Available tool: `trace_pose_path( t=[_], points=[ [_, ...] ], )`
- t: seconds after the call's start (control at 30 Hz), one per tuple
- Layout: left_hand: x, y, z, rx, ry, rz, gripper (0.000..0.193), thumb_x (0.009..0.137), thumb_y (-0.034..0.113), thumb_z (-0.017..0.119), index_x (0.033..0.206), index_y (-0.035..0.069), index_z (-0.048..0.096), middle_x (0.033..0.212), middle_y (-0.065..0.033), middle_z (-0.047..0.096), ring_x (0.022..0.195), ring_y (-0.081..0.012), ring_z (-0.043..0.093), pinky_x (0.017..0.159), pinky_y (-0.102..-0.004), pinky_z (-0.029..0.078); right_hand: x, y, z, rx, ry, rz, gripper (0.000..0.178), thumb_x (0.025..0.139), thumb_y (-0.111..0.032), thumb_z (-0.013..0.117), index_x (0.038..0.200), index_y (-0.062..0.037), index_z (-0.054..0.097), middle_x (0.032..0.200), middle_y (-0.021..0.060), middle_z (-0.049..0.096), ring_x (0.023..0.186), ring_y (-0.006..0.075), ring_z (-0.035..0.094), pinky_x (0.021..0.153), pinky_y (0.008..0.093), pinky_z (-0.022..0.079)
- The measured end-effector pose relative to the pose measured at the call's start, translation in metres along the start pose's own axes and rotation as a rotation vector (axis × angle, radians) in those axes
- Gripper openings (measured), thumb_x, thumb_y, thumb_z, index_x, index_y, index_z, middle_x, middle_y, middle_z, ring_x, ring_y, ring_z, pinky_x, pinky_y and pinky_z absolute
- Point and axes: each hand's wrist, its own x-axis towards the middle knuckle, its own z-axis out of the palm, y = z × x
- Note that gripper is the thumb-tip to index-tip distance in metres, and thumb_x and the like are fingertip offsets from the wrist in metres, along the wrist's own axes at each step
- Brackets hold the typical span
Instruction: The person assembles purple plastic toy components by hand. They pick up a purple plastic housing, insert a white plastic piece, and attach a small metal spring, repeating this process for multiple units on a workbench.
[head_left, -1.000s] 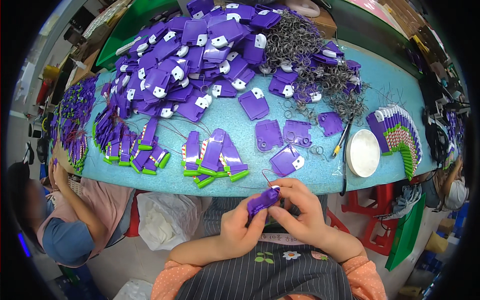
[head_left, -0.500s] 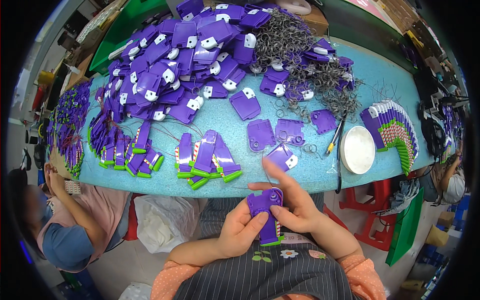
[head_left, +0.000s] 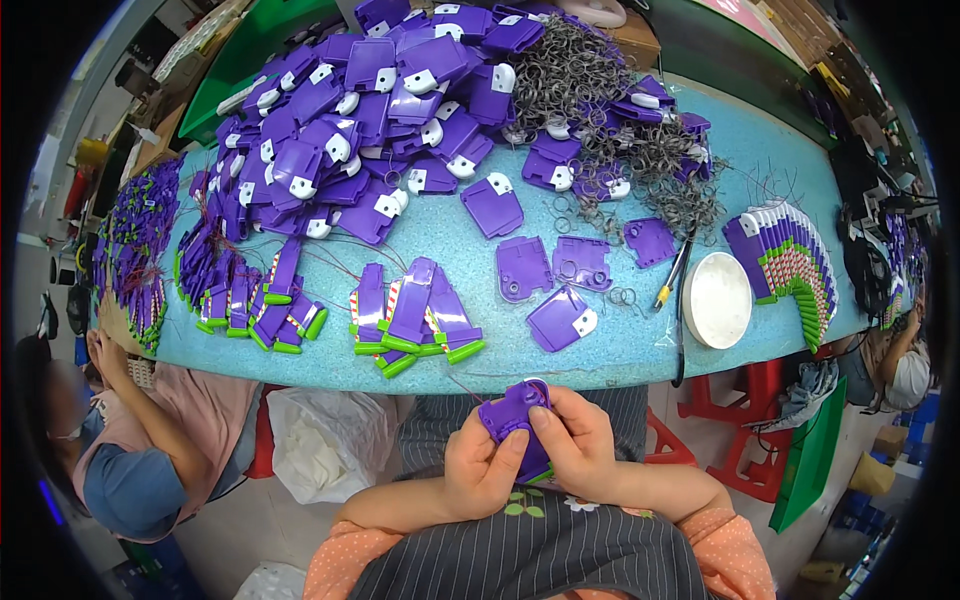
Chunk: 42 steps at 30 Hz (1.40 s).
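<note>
Just off the table's near edge, my left hand (head_left: 478,463) and my right hand (head_left: 575,445) are both closed on a purple plastic toy part (head_left: 514,405). Its inner side, with a round post, faces up, and a green edge shows below. Both thumbs press on its face; most of the other fingers are hidden beneath it. A thin wire runs from its upper left. Nearest on the table lies a purple shell with a white corner (head_left: 562,319). Behind it are open purple shells (head_left: 525,268) and a few loose metal rings (head_left: 622,298).
Piled purple shells (head_left: 380,130) and tangled metal springs (head_left: 570,80) cover the far side. Green-tipped purple pieces (head_left: 410,310) lie left. A white bowl (head_left: 717,300), a cutter knife (head_left: 672,280) and a fanned row of assembled pieces (head_left: 785,260) stand right. A co-worker (head_left: 150,440) sits left.
My right hand has come down from its raised, spread fingers to grip the part with the left. The part has turned and tilted, and its lower end is now mostly covered.
</note>
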Motion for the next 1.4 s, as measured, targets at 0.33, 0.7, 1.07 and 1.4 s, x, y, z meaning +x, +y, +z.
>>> trace_pose_path(
  t=[0.33, 0.7, 1.07, 1.4],
  points=[
    [0.006, 0.013, -0.02, -0.255, -0.04, -0.112, 0.031, 0.097, 0.007, 0.034, 0.125, -0.005, 0.032, 0.126, -0.0245, 0.049, 0.111, -0.031, 0.055, 0.095, -0.0398, 0.044, 0.061, -0.059, -0.036, -0.905, 0.136, -0.39, 0.022, 0.074, -0.011, 0.071, 0.091, -0.0021, 0.061, 0.08, 0.0078, 0.057, 0.071, 0.0203, 0.055, 0.061, 0.0302, 0.044],
    [0.029, 0.016, -0.012, -0.527, 0.001, -0.172, 0.036, 0.097, 0.013, 0.038, 0.128, -0.003, 0.031, 0.131, -0.0227, 0.045, 0.105, -0.028, 0.059, 0.091, -0.0419, 0.048, 0.049, -0.07, -0.049, -0.429, -0.069, -0.159, 0.009, 0.076, -0.006, 0.068, 0.083, -0.0032, 0.064, 0.072, 0.0046, 0.052, 0.07, 0.0145, 0.051, 0.065, 0.025, 0.039],
    [0.028, -0.003, 0.025, -0.219, -0.203, -0.229, 0.031, 0.097, 0.005, 0.038, 0.126, -0.004, 0.035, 0.121, -0.018, 0.053, 0.109, -0.0239, 0.056, 0.092, -0.0328, 0.046, -0.021, -0.047, -0.061, -0.593, 0.203, -0.248, 0.008, 0.075, -0.002, 0.068, 0.08, -0.0034, 0.062, 0.069, 0.0055, 0.055, 0.059, 0.0155, 0.05, 0.054, 0.0275, 0.04],
    [0.034, 0.003, 0.025, -0.301, -0.259, -0.503, 0.034, 0.095, 0.006, 0.039, 0.127, -0.003, 0.033, 0.119, -0.0231, 0.053, 0.104, -0.0295, 0.059, 0.09, -0.0383, 0.049, -0.019, -0.065, -0.146, -1.139, 0.738, -0.343, 0.007, 0.075, -0.001, 0.068, 0.073, 0.0002, 0.061, 0.063, 0.0044, 0.053, 0.056, 0.0124, 0.047, 0.052, 0.0259, 0.035]
  ],
)
